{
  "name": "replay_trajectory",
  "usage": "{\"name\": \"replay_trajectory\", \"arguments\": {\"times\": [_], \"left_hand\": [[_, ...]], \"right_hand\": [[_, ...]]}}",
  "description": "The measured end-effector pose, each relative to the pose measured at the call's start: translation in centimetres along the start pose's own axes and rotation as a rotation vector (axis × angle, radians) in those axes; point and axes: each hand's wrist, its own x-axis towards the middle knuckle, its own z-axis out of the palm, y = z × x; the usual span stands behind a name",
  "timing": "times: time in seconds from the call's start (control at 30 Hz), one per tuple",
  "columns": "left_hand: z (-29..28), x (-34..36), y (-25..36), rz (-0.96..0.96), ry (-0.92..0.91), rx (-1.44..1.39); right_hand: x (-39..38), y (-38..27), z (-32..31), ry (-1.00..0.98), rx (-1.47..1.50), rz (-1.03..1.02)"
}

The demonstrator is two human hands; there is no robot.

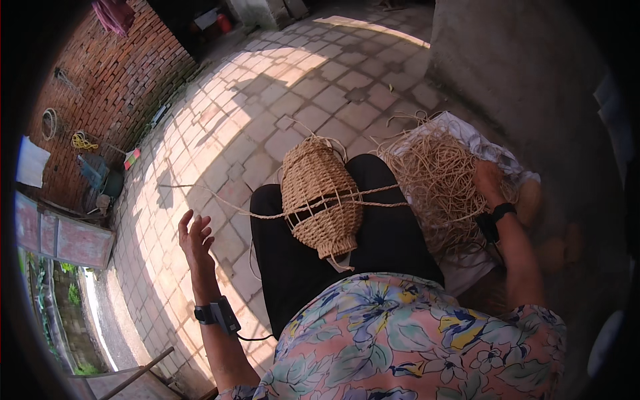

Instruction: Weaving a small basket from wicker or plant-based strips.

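Note:
On my lap, across the dark trousers, lies a woven cord basket [319, 179], with a band of bare upright strands showing between two woven parts. Loose cords [381, 189] stretch from it to the right, and another cord [223, 201] trails off to the left. My left hand [196, 235] is raised left of the basket, holding nothing, its fingers apart. At the right, my right hand [488, 179] is down in a tangled pile of tan cord [441, 170], fingers curled into the strands; the fingertips are hidden. Each wrist wears a dark strapped device.
The cord pile rests on a white sack [460, 127] at my right. Paving tiles [293, 103] cover the ground ahead, partly sunlit. A grey wall [527, 80] rises at the right, a brick wall [127, 73] at the far left. A wooden pole [140, 373] slants at the lower left.

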Motion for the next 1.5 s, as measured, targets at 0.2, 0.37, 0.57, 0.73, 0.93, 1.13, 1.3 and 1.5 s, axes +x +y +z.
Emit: {"name": "replay_trajectory", "arguments": {"times": [0.2,0.37,0.57,0.73,0.93,1.13,1.3,1.5], "left_hand": [[8.0,-5.0,1.6,0.172,-0.398,-0.027],[12.7,-8.8,3.0,0.13,-0.57,0.066],[13.7,-9.0,1.2,0.358,-0.637,0.253],[15.1,-9.8,2.1,0.484,-0.614,0.462],[16.1,-9.9,2.0,0.807,-0.547,0.631],[16.9,-10.0,2.5,0.588,-0.872,0.629],[17.3,-10.0,1.8,0.249,-0.901,0.322],[17.1,-10.9,0.8,0.309,-0.876,0.307]], "right_hand": [[-2.8,-16.3,-7.1,0.128,0.924,-0.645],[-5.4,-21.2,-8.3,-0.05,0.82,-0.856],[-2.0,-6.3,-1.3,0.193,0.174,-0.455],[-3.7,18.6,5.3,0.263,-0.223,0.283],[-4.7,19.8,7.8,-0.074,1.156,0.458],[-0.7,-1.2,0.4,-0.371,1.763,0.221],[-1.9,-16.5,-6.6,-0.77,1.824,-0.082],[-4.6,-22.6,-6.0,-0.915,1.663,0.011]]}}
